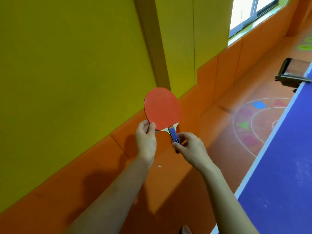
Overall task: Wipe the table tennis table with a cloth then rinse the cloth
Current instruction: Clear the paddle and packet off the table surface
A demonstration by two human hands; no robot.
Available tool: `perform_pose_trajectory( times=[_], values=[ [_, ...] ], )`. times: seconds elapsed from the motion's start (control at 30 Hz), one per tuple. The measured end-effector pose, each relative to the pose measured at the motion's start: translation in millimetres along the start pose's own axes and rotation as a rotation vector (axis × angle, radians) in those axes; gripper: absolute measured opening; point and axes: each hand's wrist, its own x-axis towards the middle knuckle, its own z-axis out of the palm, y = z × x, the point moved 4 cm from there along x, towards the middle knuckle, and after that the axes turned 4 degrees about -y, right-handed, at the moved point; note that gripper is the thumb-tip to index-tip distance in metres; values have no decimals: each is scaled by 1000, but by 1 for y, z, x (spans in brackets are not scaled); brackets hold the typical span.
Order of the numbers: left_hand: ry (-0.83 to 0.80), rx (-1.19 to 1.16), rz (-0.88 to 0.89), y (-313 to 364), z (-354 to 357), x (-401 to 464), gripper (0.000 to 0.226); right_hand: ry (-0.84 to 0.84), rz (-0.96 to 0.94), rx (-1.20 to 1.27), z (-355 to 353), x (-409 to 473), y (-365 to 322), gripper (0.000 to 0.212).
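A table tennis bat [163, 108] with a red rubber face is held up in front of the wall. My left hand [146, 140] pinches the lower left edge of its blade. My right hand [190, 148] grips its blue and orange handle from the right. The blue table tennis table [287, 166] with a white edge line fills the lower right. No cloth is in view.
The net post and clamp [293, 73] sit at the table's far edge on the right. A yellow wall [67, 73] with orange padding [104, 166] runs along the left. The orange floor [249, 119] carries painted shapes. A window [253, 12] is at the top right.
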Motion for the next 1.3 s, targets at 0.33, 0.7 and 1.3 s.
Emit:
perform_pose_trajectory(
  times=[0.33,0.7,1.3],
  values=[
    [-259,8,-46,-7,135,100,13,295,187,360,-87,100,64,7],
    [-572,-22,-164,-34,285,186,17,661,384,568,-170,177,147,12],
    [-986,-52,-152,-12,531,392,13,1060,484,751,-305,374,207,12]
  ],
)
